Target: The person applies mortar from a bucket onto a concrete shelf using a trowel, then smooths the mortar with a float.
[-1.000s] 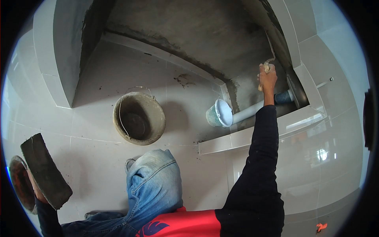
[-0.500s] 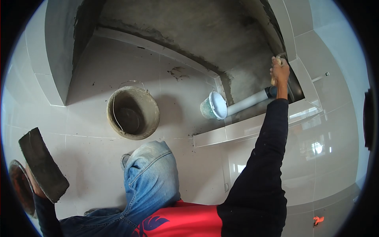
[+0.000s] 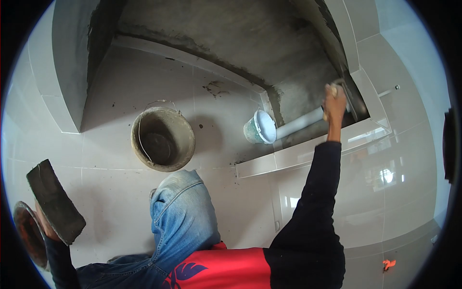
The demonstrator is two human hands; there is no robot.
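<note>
At the far left, my left hand [image 3: 44,222] is closed under a grey, mortar-coated rectangular board [image 3: 57,202], which hides most of its fingers. My right hand [image 3: 334,103] reaches out to the upper right, wrapped round the light handle of a plastering trowel [image 3: 356,102]. The trowel's blade lies against the corner of the recess, beside the low tiled kerb. Just left of this hand, a pale pipe [image 3: 301,123] runs along the recess toward a small white-and-green bucket [image 3: 260,127].
A large mortar-stained bucket [image 3: 162,138] with a wire handle stands on the tiled floor before my knee. Beside my left hand is a round basin [image 3: 30,235]. A tiled kerb [image 3: 308,156] borders the grey plastered recess [image 3: 231,38]. Something orange [image 3: 389,264] lies at the lower right.
My right hand has moved down and slightly left with the trowel, and its blade now shows more clearly. My left hand and the board have barely shifted.
</note>
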